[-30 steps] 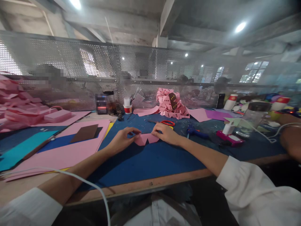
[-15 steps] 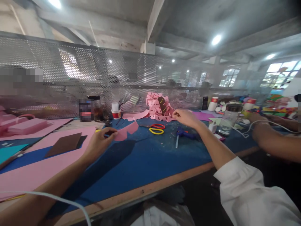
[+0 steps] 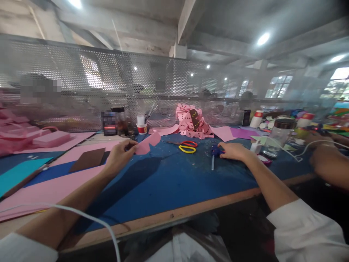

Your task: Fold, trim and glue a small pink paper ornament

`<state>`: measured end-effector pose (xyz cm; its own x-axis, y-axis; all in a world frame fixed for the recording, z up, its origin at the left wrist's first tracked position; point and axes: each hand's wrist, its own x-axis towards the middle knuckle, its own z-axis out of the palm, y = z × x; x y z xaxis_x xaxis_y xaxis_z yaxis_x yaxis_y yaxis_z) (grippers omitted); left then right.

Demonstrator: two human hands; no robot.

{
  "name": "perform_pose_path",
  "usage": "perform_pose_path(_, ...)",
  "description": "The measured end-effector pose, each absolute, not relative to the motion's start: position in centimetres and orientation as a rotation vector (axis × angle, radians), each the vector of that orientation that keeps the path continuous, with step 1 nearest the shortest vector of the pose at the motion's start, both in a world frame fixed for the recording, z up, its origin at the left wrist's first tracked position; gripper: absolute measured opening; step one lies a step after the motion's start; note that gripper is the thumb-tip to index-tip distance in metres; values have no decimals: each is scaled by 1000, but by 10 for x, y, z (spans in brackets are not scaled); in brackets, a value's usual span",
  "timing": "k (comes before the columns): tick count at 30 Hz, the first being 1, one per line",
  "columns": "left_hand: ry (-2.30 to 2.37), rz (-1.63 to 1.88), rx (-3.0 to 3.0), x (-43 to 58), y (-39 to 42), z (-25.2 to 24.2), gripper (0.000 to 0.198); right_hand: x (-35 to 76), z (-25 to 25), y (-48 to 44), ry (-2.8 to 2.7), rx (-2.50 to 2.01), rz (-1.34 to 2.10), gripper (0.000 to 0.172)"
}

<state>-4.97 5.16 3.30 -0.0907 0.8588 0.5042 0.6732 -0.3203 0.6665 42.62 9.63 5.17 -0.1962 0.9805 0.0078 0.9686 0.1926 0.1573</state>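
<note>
My left hand [image 3: 122, 155] pinches a pink paper piece [image 3: 148, 144] with a notched edge, held above the blue table mat [image 3: 169, 185]. My right hand [image 3: 233, 151] has come down on a blue glue gun [image 3: 215, 150], its fingers closing around the body; a whitish glue stick sticks out toward me. Between the hands lie scissors [image 3: 187, 149] with red and yellow handles, apart from both. Behind them sits a heap of pink paper shapes [image 3: 185, 118] with dark dots, one dark piece with yellow dots among them.
Pink sheets [image 3: 65, 189] and a brown sheet [image 3: 86, 160] lie at left. A paper cup [image 3: 141, 128] and dark jar [image 3: 122, 125] stand at the back. On the right are a glass jar [image 3: 280, 134], a white cable [image 3: 298, 159] and a co-worker's arm [image 3: 329, 160].
My right hand has left the pink heap and moved down and toward me onto the glue gun. My left hand still holds the pink paper piece. The view has turned slightly left.
</note>
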Motion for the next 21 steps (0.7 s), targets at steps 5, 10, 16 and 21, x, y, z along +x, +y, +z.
perform_pose_path(5,1629,1406,1942,-46,49,35,27,431,49,94,2427,1923,152,49)
perform_pose_path(10,1568,1452,1882,-46,49,36,25,427,63,90,2671,2034,74,41)
perform_pose_path(16,1509,1445,1853,-47,49,39,25,369,112,92,3191,2056,-463,41)
perform_pose_path(21,1419,1404,1853,-46,48,38,24,291,108,88,3503,1815,-1041,36)
